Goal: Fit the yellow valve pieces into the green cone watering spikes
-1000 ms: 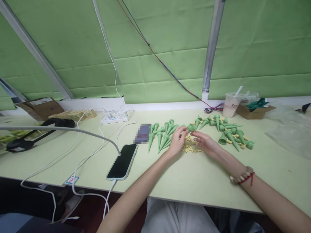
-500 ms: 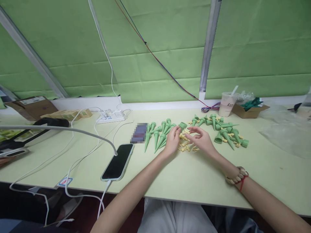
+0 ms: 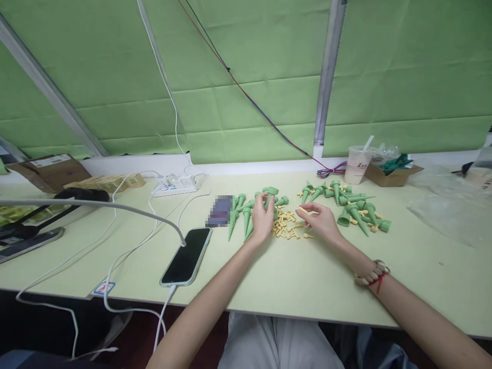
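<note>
The left hand (image 3: 262, 221) has its grip closed, thumb opposing curled fingers, apparently on a green spike (image 3: 273, 190); the cap shows past the fingertips, the remainder is hidden. The right hand (image 3: 323, 223) has a narrow pinch, thumb against forefinger, on a yellow piece (image 3: 302, 209); so small a part likely calls for fingertips rather than the palm. Between and below the hands lie loose yellow pieces (image 3: 284, 225), presumably central so that either hand reaches them. Green spikes flank them in two groups: a left group (image 3: 246, 218), beside and partly behind the left hand, and a right group (image 3: 357, 220) with yellow parts among it, a separation that probably avoids mixing. The pale bench (image 3: 330, 287) also carries a phone (image 3: 186, 256) on a cable, a power strip (image 3: 179, 185), a drink cup (image 3: 357, 166) and a carton (image 3: 394, 178). Green blinds (image 3: 249, 123) cover the wall behind.
</note>
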The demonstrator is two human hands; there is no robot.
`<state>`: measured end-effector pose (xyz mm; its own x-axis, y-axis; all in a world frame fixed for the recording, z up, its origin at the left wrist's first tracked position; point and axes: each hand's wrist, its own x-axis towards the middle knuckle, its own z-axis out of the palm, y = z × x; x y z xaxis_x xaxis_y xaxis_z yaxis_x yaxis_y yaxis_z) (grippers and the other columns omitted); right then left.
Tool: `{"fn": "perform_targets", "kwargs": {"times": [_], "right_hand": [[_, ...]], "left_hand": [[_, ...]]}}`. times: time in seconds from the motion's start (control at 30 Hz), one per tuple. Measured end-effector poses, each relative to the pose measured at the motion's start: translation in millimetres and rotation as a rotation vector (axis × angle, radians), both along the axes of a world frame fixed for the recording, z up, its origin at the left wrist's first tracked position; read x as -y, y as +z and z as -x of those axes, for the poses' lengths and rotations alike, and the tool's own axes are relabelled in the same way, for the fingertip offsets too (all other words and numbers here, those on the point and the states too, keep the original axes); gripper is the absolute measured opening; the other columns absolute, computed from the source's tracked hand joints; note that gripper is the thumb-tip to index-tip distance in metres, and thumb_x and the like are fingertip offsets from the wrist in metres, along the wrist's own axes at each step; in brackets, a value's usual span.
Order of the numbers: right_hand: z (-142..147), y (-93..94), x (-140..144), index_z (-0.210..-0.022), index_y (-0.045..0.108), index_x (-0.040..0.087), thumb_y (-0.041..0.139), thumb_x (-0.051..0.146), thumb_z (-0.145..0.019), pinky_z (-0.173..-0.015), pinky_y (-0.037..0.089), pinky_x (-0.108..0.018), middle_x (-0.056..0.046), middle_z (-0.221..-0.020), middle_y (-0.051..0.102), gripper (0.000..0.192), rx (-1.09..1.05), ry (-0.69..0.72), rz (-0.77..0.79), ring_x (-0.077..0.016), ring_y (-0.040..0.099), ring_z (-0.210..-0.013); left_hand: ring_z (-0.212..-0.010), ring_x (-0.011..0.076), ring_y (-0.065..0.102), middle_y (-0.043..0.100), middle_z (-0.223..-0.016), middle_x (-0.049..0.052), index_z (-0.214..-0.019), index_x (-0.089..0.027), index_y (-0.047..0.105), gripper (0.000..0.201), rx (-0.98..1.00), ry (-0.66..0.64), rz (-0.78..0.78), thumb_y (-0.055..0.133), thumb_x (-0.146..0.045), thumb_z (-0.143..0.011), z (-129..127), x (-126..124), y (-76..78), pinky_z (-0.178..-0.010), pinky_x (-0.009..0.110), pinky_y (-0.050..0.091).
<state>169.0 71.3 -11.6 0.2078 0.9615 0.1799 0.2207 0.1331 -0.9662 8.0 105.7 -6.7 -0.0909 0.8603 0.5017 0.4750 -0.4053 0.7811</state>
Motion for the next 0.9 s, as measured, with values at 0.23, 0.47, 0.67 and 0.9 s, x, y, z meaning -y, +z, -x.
{"fn": "perform_targets", "kwargs": {"times": [0.23,0.47,0.67,0.9], "right_hand": [[-5.2,-8.4,-3.1,-0.104,0.061,0.015,0.060,0.042,-0.073,-0.050,0.045,-0.022,-0.005,-0.087,0.064,0.041,0.253,0.073,0.009,-0.0096,0.056,-0.047],[-6.6,-10.4,-6.1,-0.100,0.061,0.019,0.053,0.028,-0.076,-0.061,0.046,-0.023,-0.003,-0.097,0.062,0.028,0.416,0.007,-0.073,-0.0113,0.060,-0.067],[-7.7,-19.4,-12.0,-0.098,0.061,0.018,0.051,0.023,-0.075,-0.067,0.045,-0.024,-0.004,-0.102,0.058,0.026,0.552,-0.009,-0.136,-0.0127,0.057,-0.080],[-6.5,-20.3,-10.7,-0.096,0.061,0.017,0.051,0.023,-0.079,-0.073,0.043,-0.024,-0.005,-0.097,0.057,0.021,0.601,0.070,-0.134,-0.0134,0.055,-0.083]], "left_hand": [[-0.081,0.0112,0.050,0.049,-0.106,0.005,-0.110,-0.021,0.047,0.028,-0.280,0.125,-0.030,0.040,-0.030,-0.085,7.5,1.2,0.0,-0.062,0.022,0.031],[-0.096,0.0169,0.047,0.040,-0.112,0.009,-0.115,-0.020,0.044,0.045,-0.411,0.125,0.040,0.029,-0.003,-0.076,6.8,1.4,-5.1,-0.070,0.026,0.038],[-0.107,0.0200,0.037,0.039,-0.109,0.009,-0.108,-0.019,0.049,0.033,-0.399,0.159,-0.079,0.037,-0.012,-0.078,3.0,2.6,-5.2,-0.091,0.036,0.032],[-0.100,0.0134,0.044,0.048,-0.102,0.006,-0.098,-0.018,0.052,0.025,-0.513,-0.220,-0.175,0.032,-0.015,-0.083,-5.5,8.2,-8.5,-0.087,0.028,0.032]]}}
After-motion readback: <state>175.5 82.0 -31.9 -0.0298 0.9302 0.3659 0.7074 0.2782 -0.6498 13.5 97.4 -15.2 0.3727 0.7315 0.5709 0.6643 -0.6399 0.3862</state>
